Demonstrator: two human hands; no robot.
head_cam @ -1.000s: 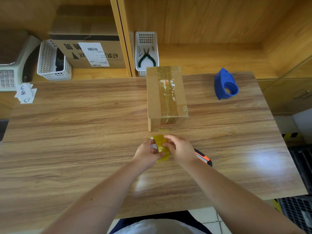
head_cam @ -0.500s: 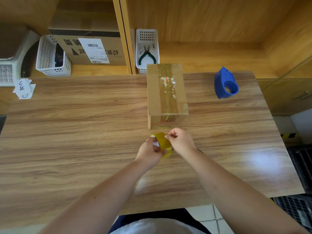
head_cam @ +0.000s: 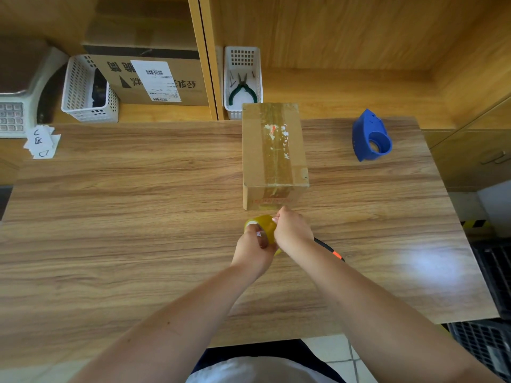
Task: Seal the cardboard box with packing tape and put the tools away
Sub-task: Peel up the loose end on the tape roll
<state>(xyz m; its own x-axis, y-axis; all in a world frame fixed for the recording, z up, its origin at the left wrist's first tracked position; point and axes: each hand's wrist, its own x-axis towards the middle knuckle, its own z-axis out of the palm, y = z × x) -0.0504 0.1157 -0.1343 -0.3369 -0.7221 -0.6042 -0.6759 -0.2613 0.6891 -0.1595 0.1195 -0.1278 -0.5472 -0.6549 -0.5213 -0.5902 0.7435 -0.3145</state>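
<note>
finding the tape end, just short of the box

tape roll (head_cam: 262,229) gripped in left hand (head_cam: 253,251), right hand (head_cam: 291,230) fingers pinched at its rim, seemingly on the tape end. cardboard box (head_cam: 273,156) on the tabletop (head_cam: 138,217) directly ahead, near face just beyond the right hand, long axis and old tape seam running straight away. likely next: pull forward along that seam.

Left hand (head_cam: 254,248): curled around the tape roll (head_cam: 262,228), gripping it from below.
Right hand (head_cam: 291,229): fingertips pinching the roll's top edge (both forearms converge there).
</note>
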